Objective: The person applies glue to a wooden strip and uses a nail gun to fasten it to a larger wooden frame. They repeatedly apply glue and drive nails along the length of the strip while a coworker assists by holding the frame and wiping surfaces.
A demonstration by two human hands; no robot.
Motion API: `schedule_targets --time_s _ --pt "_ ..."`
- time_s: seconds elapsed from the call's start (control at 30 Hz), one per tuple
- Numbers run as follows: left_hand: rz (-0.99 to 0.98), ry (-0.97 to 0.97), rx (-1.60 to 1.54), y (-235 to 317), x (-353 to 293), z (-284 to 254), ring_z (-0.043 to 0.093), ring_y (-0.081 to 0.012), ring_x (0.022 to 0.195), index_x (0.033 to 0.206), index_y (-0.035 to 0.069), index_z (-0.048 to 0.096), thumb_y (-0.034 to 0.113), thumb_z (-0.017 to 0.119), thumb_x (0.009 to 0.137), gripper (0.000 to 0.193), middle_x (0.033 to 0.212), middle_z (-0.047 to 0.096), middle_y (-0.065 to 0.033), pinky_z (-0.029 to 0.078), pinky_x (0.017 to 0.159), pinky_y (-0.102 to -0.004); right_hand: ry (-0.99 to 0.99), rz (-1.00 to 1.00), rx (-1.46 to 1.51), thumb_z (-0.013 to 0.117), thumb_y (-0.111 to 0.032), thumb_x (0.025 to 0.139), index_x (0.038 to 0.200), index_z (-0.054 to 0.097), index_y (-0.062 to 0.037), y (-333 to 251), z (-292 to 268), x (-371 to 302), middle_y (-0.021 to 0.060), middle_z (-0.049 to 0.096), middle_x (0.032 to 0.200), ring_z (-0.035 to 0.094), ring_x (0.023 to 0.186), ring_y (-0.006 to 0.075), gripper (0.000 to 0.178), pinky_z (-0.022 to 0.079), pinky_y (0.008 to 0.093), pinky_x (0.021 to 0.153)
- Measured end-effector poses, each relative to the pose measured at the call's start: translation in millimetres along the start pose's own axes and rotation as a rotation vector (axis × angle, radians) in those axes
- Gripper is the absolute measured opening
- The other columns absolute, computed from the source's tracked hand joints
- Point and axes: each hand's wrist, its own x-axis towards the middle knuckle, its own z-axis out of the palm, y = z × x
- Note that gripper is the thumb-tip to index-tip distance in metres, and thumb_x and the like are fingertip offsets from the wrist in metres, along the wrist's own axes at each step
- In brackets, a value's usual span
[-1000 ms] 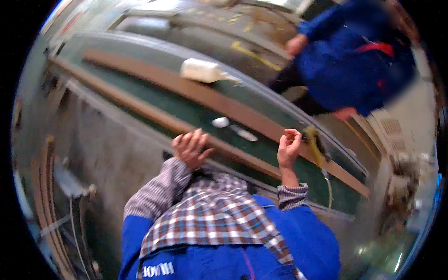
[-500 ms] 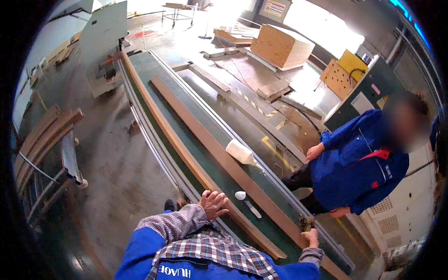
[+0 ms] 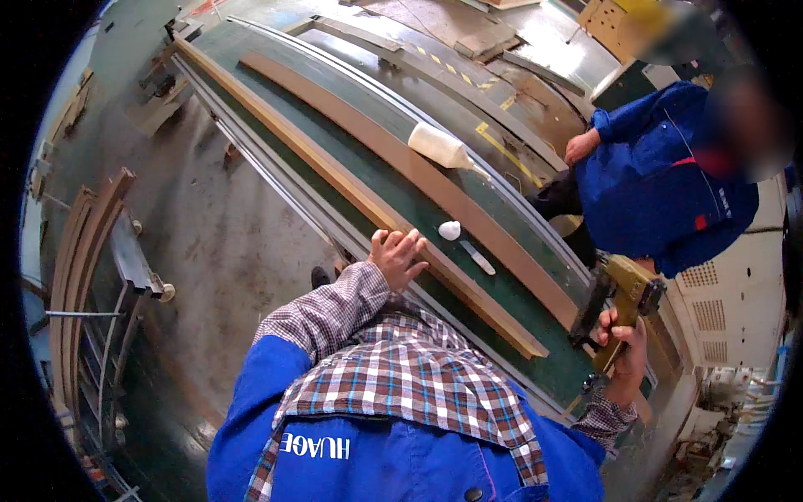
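Observation:
My left hand [image 3: 397, 259] lies open on the long light-wood strip [image 3: 326, 180], fingers spread across its top. In my right hand [image 3: 629, 347] is a yellowish pneumatic nail gun [image 3: 634, 284], its black nose turned toward the near end of a long brown board [image 3: 393, 159]. Fingers wrap around the gun's handle. Between the strip and the board lie a small round white thing [image 3: 450, 230] and a narrow pale tool like a spatula [image 3: 478, 257]. A white squeeze bottle [image 3: 441, 146] with a tapered nozzle rests on its side across the board's far edge.
The strip and board lie on a long green table [image 3: 251, 38] with metal side rails. A co-worker in a blue jacket [image 3: 661, 176] stands across it at the right. At the left, a wheeled rack [image 3: 138, 259] carries curved wooden pieces [image 3: 88, 251].
My right hand has raised the nail gun, which now shows in full above the board's near end. My left hand stays on the strip. The view has tilted downward.

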Motion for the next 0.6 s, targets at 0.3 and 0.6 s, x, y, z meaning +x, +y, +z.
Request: schedule_targets --time_s 0.3,0.6 --pt "0.032 0.012 -0.008 -0.9 5.6 15.0 0.048 -0.0190 0.105 0.118 0.016 0.053 0.037 0.059 0.081 0.043 0.121 0.049 -0.0043 0.025 0.095 -0.0452 0.301 -0.075 -0.570 0.060 -0.016 0.081 0.092 0.050 -0.0027 0.9 45.8 -28.2 0.0031 0.051 0.070 0.049 0.052 0.0106 0.019 0.040 0.0251 0.047" --pt "0.092 0.115 -0.026 -3.8 10.4 17.3 0.051 -0.0193 0.097 0.111 0.012 0.059 0.028 0.063 0.076 0.039 0.117 0.052 -0.0050 0.028 0.089 -0.0453 0.874 -0.123 0.350 0.060 -0.020 0.086 0.086 0.048 -0.0066 75.2 -14.2 -81.9 -0.0005 0.049 0.070 0.047 0.056 0.0082 0.018 0.042 0.0234 0.049"
